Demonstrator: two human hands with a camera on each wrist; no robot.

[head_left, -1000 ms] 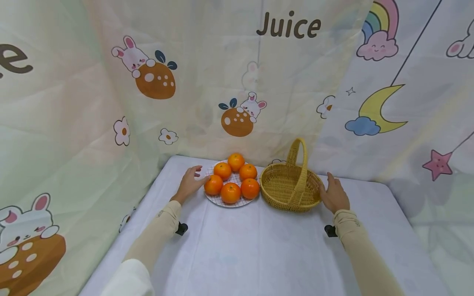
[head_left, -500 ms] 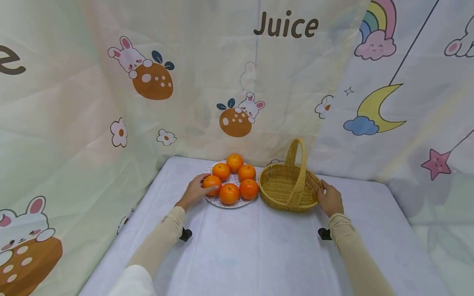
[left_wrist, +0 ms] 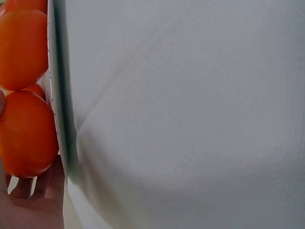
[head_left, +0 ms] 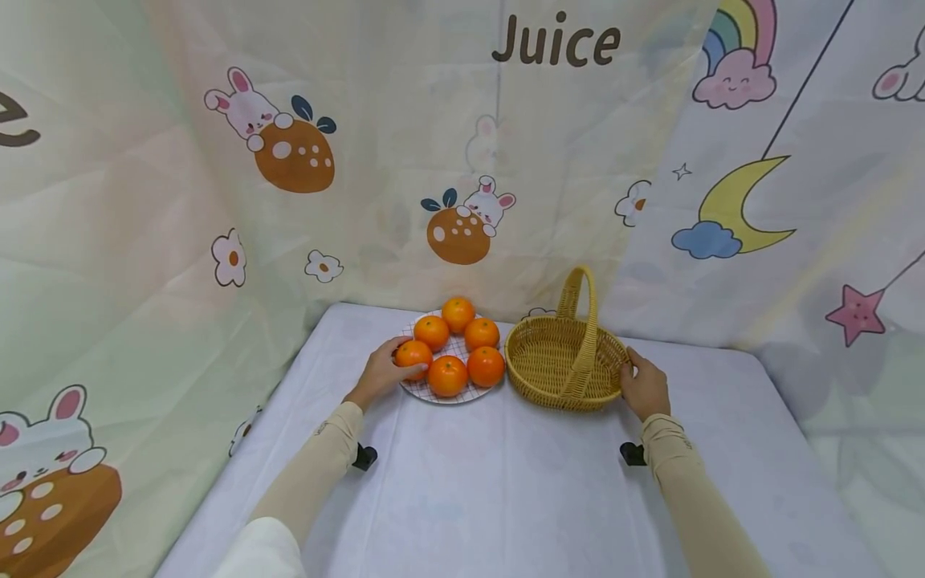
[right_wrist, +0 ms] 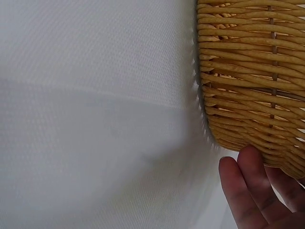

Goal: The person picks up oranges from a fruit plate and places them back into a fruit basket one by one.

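On a round plate with a checked pattern (head_left: 457,348) sit several oranges in a ring. My left hand (head_left: 381,374) holds the leftmost orange (head_left: 413,359), thumb across its near side and fingers behind. In the left wrist view this orange (left_wrist: 29,136) rests between the thumb and fingers, right at the plate's rim (left_wrist: 60,119). To the right of the plate stands a yellow woven basket (head_left: 538,371) with a tall arched handle. My right hand (head_left: 645,389) grips its right rim. The right wrist view has fingers (right_wrist: 255,179) against the outside of the weave; the thumb is hidden there.
A white cloth (head_left: 499,490) covers the table. Printed fabric walls (head_left: 376,201) rise close behind the plate and basket and along both sides. The basket handle (head_left: 591,321) arches well above the rim.
My left hand has moved in from beside the plate and taken hold of the leftmost orange. My right hand has closed on the basket's right rim. The last half second shows little motion.
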